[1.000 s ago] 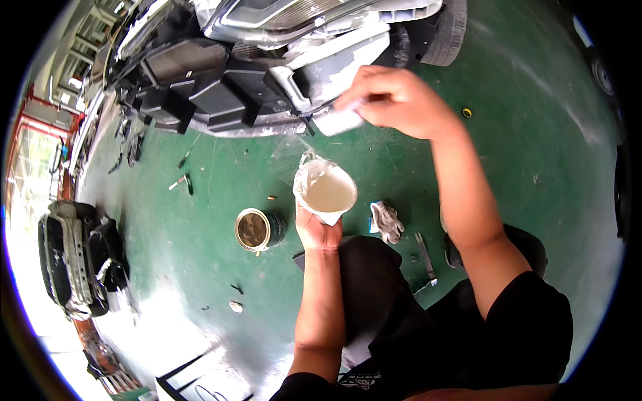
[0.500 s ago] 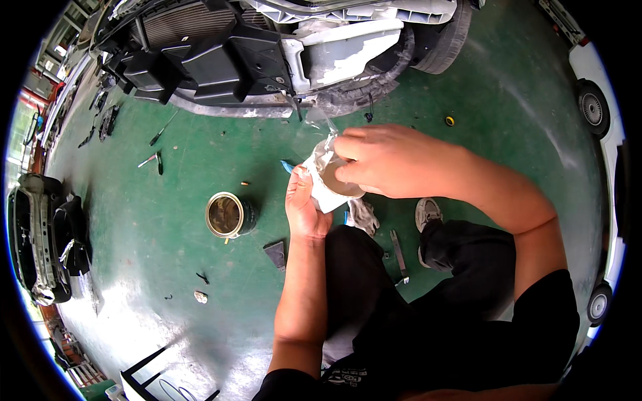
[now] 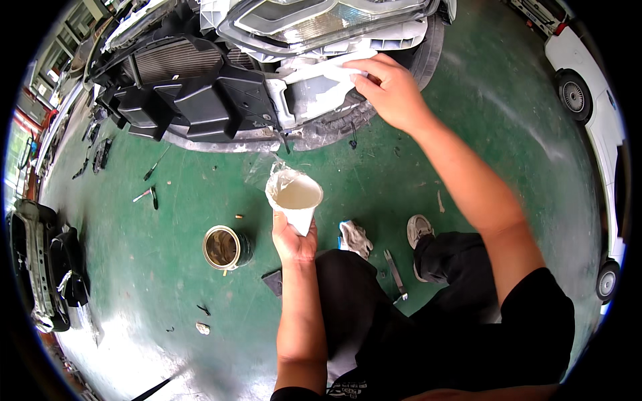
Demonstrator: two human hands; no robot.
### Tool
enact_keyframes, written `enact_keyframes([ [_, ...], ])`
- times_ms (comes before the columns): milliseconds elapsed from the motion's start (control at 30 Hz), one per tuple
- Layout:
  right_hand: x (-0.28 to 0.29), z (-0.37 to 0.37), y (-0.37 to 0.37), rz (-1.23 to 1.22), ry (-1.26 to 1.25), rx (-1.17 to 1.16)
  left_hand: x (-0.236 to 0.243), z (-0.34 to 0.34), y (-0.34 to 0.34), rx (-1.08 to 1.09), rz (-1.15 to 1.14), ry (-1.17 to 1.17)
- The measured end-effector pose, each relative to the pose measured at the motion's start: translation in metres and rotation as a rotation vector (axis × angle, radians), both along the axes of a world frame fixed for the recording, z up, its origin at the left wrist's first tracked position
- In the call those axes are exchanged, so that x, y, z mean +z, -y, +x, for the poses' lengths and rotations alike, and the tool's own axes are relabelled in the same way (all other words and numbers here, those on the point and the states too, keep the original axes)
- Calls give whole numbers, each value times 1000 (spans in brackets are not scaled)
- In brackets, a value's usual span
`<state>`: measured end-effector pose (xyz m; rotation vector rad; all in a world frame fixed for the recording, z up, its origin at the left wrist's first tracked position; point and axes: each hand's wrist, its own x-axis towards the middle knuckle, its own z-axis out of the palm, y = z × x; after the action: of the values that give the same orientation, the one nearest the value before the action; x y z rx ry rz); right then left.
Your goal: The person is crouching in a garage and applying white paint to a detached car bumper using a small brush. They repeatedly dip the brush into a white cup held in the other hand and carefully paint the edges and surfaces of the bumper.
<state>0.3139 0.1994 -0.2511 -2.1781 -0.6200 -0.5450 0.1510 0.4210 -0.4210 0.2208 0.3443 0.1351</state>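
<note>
Left hand (image 3: 294, 244): grip round white cup (image 3: 295, 202). Right hand (image 3: 391, 90) at car (image 3: 224, 97): cannot tell grip.

Car repair workshop: partly stripped car front (image 3: 214, 97), scattered tools (image 3: 394, 271)

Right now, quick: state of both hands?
Left hand: closed, holding the white cup by its lower part.
Right hand: fingers bent at the whitish panel below the headlight; cannot tell whether it holds anything.
</note>
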Motion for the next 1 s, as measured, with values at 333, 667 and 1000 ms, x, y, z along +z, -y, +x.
enact_keyframes([
  [333,-73,2,-97,389,282,-291,-33,-2,-13,-80,-75,194],
  [667,-69,18,-40,95,610,-286,-30,-3,-14,-103,-94,238],
  [1000,-71,24,-26,434,301,-477,-33,-4,-15,-120,-109,275],
])
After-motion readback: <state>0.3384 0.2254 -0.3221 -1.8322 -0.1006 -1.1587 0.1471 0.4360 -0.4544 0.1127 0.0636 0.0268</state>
